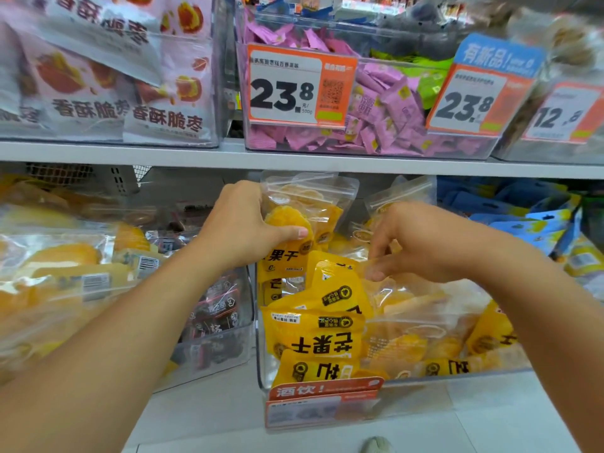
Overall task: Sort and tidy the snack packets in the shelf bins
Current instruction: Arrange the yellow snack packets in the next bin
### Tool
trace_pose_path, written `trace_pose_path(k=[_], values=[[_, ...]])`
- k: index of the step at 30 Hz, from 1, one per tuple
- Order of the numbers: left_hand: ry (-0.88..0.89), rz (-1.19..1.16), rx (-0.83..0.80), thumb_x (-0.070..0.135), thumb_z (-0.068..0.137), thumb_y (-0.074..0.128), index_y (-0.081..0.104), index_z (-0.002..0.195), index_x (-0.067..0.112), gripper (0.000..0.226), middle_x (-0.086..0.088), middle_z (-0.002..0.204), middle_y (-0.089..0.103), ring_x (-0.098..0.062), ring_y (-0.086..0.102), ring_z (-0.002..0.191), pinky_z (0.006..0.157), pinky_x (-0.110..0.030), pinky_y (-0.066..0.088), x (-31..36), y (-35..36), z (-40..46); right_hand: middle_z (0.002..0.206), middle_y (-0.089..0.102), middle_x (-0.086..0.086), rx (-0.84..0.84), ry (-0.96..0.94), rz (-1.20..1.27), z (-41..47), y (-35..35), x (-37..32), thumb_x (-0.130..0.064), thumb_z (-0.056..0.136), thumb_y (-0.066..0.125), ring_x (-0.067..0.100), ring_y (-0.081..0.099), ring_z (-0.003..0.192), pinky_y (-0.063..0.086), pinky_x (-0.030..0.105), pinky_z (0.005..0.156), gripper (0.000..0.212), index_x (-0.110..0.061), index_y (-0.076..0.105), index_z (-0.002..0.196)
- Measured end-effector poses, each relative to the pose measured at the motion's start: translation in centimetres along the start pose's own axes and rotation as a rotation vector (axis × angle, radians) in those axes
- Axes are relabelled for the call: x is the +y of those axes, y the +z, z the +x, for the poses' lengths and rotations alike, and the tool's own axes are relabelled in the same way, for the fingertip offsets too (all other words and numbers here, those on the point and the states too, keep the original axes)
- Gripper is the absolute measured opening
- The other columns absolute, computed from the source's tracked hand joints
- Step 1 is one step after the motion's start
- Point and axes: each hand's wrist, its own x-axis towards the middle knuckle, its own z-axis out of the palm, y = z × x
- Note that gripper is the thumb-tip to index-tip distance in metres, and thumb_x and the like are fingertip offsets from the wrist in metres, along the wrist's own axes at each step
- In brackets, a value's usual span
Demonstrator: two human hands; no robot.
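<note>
The left hand [248,223] gripped an upright dried-mango pouch [304,217] at the back of the clear bin [261,371]. The right hand [421,240] pinched a slack clear packet [408,289] just below its fingers. Beneath both hands the pile looked loose; tugging might have spilled pouches over the bin's front.

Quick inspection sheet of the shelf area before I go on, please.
Surface: white shelf, two tiers.
Job's things: yellow mango packets jumbled in a clear bin; one upright packet.
Clutter: dark packets in the neighbouring bin; pink sweets above; blue packets at right.
Grippers: left hand grips the upright packet; right hand pinches a clear packet.
Cables: nothing seen.
Surroundings: price tags.
</note>
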Motion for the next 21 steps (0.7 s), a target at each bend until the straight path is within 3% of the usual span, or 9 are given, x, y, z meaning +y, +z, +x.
trace_pose_path(k=[4, 6, 9, 13, 15, 18, 21], values=[[0.001, 0.004, 0.029, 0.044, 0.068, 0.088, 0.034, 0.052, 0.018, 0.062, 0.005, 0.049, 0.031, -0.01, 0.028, 0.043, 0.043, -0.025, 0.023, 0.3, 0.2, -0.5, 0.117, 0.059, -0.018, -0.075, -0.031, -0.021, 0.0, 0.2, -0.6, -0.027, 0.086, 0.075, 0.007, 0.055, 0.111, 0.043, 0.021, 0.085, 0.016, -0.028, 0.069, 0.071], [0.008, 0.008, 0.046, 0.046, 0.068, 0.087, 0.033, 0.053, 0.016, 0.064, 0.002, 0.052, 0.031, -0.015, 0.029, 0.049, 0.048, -0.03, 0.024, 0.4, 0.4, -0.7, 0.127, 0.057, -0.012, -0.137, -0.008, 0.091, 0.7, 0.8, -0.7, -0.028, 0.086, 0.074, 0.011, 0.053, 0.118, 0.042, 0.027, 0.091, 0.019, -0.026, 0.063, 0.07], [0.004, 0.006, 0.054, 0.045, 0.069, 0.087, 0.032, 0.053, 0.016, 0.064, 0.002, 0.054, 0.029, -0.016, 0.028, 0.051, 0.049, -0.031, 0.023, 0.4, 0.4, -0.9, 0.091, 0.07, 0.008, -0.158, 0.062, 0.19, 2.1, 2.3, -0.3, -0.033, 0.088, 0.065, 0.03, 0.068, 0.089, 0.053, 0.042, 0.074, 0.023, -0.019, 0.052, 0.074], [-0.001, 0.023, 0.047, 0.045, 0.07, 0.086, 0.034, 0.054, 0.015, 0.062, 0.0, 0.055, 0.031, -0.017, 0.031, 0.053, 0.049, -0.031, 0.025, 0.4, 0.6, -0.9, 0.083, 0.073, 0.008, -0.205, 0.093, 0.152, 3.4, 2.5, -0.4, -0.033, 0.088, 0.061, 0.022, 0.063, 0.062, 0.049, 0.031, 0.059, 0.021, -0.014, 0.056, 0.082], [-0.002, 0.027, 0.042, 0.045, 0.07, 0.086, 0.036, 0.055, 0.015, 0.061, 0.0, 0.056, 0.032, -0.017, 0.031, 0.053, 0.049, -0.031, 0.026, 0.3, 0.6, -0.8, 0.087, 0.072, 0.006, -0.214, 0.108, 0.159, 3.6, 2.3, -0.4, -0.032, 0.088, 0.062, 0.02, 0.062, 0.063, 0.049, 0.029, 0.061, 0.02, -0.014, 0.057, 0.09], [-0.004, 0.042, 0.037, 0.048, 0.07, 0.085, 0.035, 0.056, 0.014, 0.062, -0.001, 0.057, 0.031, -0.017, 0.03, 0.054, 0.05, -0.032, 0.025, 0.2, 0.7, -0.8, 0.09, 0.068, 0.003, -0.228, 0.131, 0.165, 3.9, 2.5, -0.5, -0.038, 0.084, 0.065, 0.02, 0.065, 0.076, 0.056, 0.037, 0.073, 0.031, -0.018, 0.056, 0.105], [-0.004, 0.051, 0.032, 0.048, 0.071, 0.085, 0.036, 0.057, 0.015, 0.061, 0.0, 0.058, 0.033, -0.015, 0.031, 0.055, 0.05, -0.032, 0.024, 0.1, 0.7, -0.8, 0.082, 0.072, 0.006, -0.267, 0.128, 0.12, 4.0, 2.6, -0.5, -0.049, 0.073, 0.06, 0.027, 0.069, 0.079, 0.056, 0.042, 0.076, 0.037, -0.017, 0.066, 0.091]])
